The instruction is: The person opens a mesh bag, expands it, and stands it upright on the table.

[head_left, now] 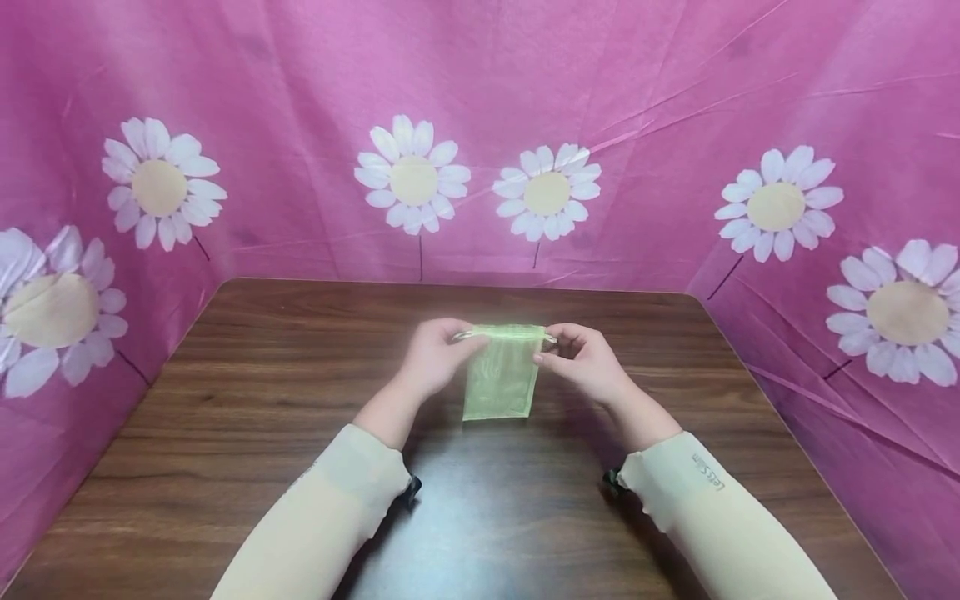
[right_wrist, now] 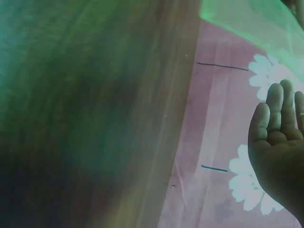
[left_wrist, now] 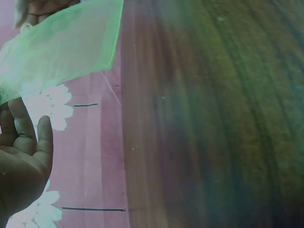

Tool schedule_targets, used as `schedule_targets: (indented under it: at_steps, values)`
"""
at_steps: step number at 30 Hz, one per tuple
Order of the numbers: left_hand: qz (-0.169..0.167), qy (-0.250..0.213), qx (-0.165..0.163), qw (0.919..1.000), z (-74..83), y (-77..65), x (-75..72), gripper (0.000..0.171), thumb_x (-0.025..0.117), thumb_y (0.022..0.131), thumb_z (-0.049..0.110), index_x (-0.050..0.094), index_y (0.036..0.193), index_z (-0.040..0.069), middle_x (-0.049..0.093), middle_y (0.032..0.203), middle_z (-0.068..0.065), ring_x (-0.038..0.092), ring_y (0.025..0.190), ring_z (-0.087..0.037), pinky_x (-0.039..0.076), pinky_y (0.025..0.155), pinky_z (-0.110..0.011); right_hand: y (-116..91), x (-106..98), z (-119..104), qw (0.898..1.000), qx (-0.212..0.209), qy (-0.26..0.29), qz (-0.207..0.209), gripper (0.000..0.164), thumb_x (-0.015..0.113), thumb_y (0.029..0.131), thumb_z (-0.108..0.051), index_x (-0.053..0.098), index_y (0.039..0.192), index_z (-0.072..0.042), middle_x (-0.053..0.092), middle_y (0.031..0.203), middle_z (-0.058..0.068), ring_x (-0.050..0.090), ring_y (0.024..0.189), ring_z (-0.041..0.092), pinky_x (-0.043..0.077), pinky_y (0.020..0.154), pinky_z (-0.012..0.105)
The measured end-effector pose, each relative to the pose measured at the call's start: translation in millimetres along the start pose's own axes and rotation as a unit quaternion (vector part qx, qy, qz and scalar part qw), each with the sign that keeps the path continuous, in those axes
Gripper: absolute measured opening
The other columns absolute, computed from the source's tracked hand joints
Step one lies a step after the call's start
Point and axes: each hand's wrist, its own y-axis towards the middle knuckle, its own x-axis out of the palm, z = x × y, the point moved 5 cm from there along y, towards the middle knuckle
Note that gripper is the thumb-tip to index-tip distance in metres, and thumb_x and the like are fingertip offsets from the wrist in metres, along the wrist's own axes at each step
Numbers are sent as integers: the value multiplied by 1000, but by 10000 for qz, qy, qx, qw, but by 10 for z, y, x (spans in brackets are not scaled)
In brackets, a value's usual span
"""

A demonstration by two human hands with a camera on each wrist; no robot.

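Note:
A sheer yellow-green drawstring pouch (head_left: pixel 498 379) hangs upright above the table, looking flat, with its gathered top edge uppermost. My left hand (head_left: pixel 437 357) pinches its upper left corner, thumb across the front. At the upper right corner, by a pale cord loop, my right hand (head_left: pixel 592 362) grips the pouch between thumb and fingers. The left wrist view has the pouch (left_wrist: pixel 71 47) stretched between both hands, the left hand (left_wrist: pixel 21 166) with its outer fingers extended. In the right wrist view, the pouch (right_wrist: pixel 251 23) is partly cut off above the right hand (right_wrist: pixel 280 147); its thumb is out of frame.
The dark wood-grain table (head_left: pixel 247 417) lies under both forearms. A pink cloth (head_left: pixel 480 67) printed with white daisies hangs around its back and sides. Light sleeves cover the forearms, and a black wrist-worn item (head_left: pixel 410 490) shows at the left cuff.

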Motion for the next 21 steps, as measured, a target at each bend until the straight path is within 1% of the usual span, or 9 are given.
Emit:
schedule_targets:
  at_steps: [2, 4, 7, 8, 10, 13, 15, 18, 21]
  values:
    - [54, -60, -9, 10000, 23, 5, -6, 20, 82, 92, 18, 80, 100, 0, 79, 98, -11, 72, 97, -29, 57, 93, -46, -10, 22, 25, 10000, 1, 45, -67, 28, 74, 88, 11, 65, 113, 19, 74, 87, -4, 68, 80, 6, 56, 71, 21]
    - [104, -55, -26, 9999, 35, 6, -9, 19, 82, 92, 19, 80, 99, 1, 79, 97, -10, 72, 96, -28, 57, 93, -45, -15, 43, 41, 10000, -24, 2, -82, 20, 74, 89, 11, 68, 107, 17, 72, 85, -5, 65, 77, 6, 55, 70, 21]
    - [145, -15, -18, 9999, 37, 4, -5, 19, 82, 92, 19, 80, 99, 1, 79, 97, -9, 72, 96, -27, 57, 93, -45, -18, 62, 37, 9999, -72, -147, -28, 7, 74, 90, 10, 71, 96, 12, 73, 84, -2, 64, 77, 7, 54, 70, 21]
    - [157, -13, -12, 9999, 41, -1, -5, 19, 82, 92, 18, 80, 99, 1, 79, 97, -10, 72, 97, -28, 57, 93, -45, -20, 66, 29, 9998, -94, -173, -5, 5, 74, 90, 9, 71, 92, 12, 73, 84, 0, 64, 77, 7, 53, 70, 22]
    - [185, -52, 1, 9998, 42, -11, -6, 21, 83, 91, 18, 80, 101, 0, 79, 99, -12, 72, 98, -30, 57, 94, -46, -22, 67, 16, 9997, -85, -212, 44, 5, 74, 90, 9, 71, 88, 12, 74, 83, 3, 64, 76, 7, 53, 70, 22]
    - [225, -177, -53, 9996, 33, -31, -6, 26, 84, 90, 16, 78, 106, -3, 79, 105, -15, 72, 103, -33, 57, 97, -47, -24, 61, -20, 9997, -55, -211, 98, 6, 74, 91, 9, 71, 88, 13, 74, 82, 6, 64, 75, 7, 54, 70, 23]
    - [214, -213, -159, 9994, 9, -46, -3, 30, 86, 88, 17, 77, 109, -3, 78, 109, -16, 72, 106, -34, 57, 98, -47, -26, 50, -44, 9997, -33, -221, 131, 7, 74, 91, 9, 71, 88, 14, 74, 81, 4, 64, 74, 7, 53, 69, 23]
    - [100, -228, -272, 9993, -28, -61, 15, 31, 87, 88, 18, 77, 111, -1, 78, 111, -15, 72, 108, -33, 57, 98, -47, -20, 29, -77, 9995, -38, -263, 176, 7, 74, 92, 7, 71, 89, 13, 73, 79, 0, 63, 74, 7, 53, 69, 23]
    - [-42, -202, -199, 9996, -42, -65, 31, 28, 86, 89, 18, 79, 109, 0, 79, 108, -13, 72, 107, -31, 58, 98, -46, -12, 4, -89, 9992, -53, -326, 217, 8, 75, 92, 7, 71, 89, 13, 72, 79, -5, 63, 73, 5, 53, 68, 22]
